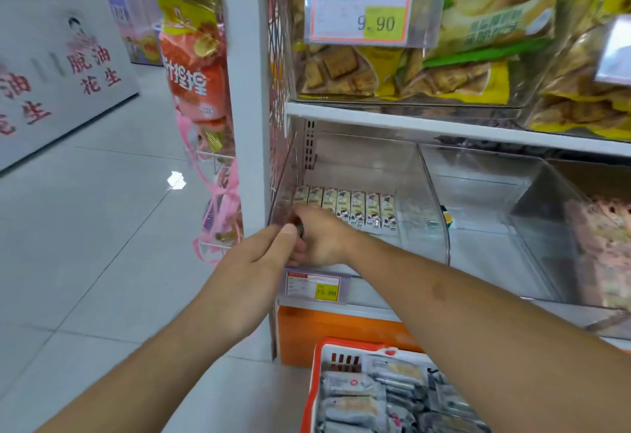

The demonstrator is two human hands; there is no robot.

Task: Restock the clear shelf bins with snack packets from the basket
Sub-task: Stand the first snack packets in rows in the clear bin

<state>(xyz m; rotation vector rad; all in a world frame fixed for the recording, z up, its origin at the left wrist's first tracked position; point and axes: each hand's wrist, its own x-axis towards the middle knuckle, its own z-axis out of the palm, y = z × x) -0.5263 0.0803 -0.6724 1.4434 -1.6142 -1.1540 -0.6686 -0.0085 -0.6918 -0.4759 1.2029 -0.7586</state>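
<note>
Both hands meet at the front left corner of a clear plastic shelf bin [423, 193]: the left hand [252, 262] and right hand [321, 238] pinch a small dark packet [300, 227]. Beyond them stands a row of cream snack packets [345, 207]; just below, a yellow price tag [326, 292] reads 15.80. Below the right forearm, an orange-rimmed white basket [312, 395] holds grey packets [358, 398].

- Left hand [254, 263]: arm extended forward, thumb on top, fingers curled.
- Right hand [321, 239]: just beyond the left, touching it, fingers bent downward.
</note>
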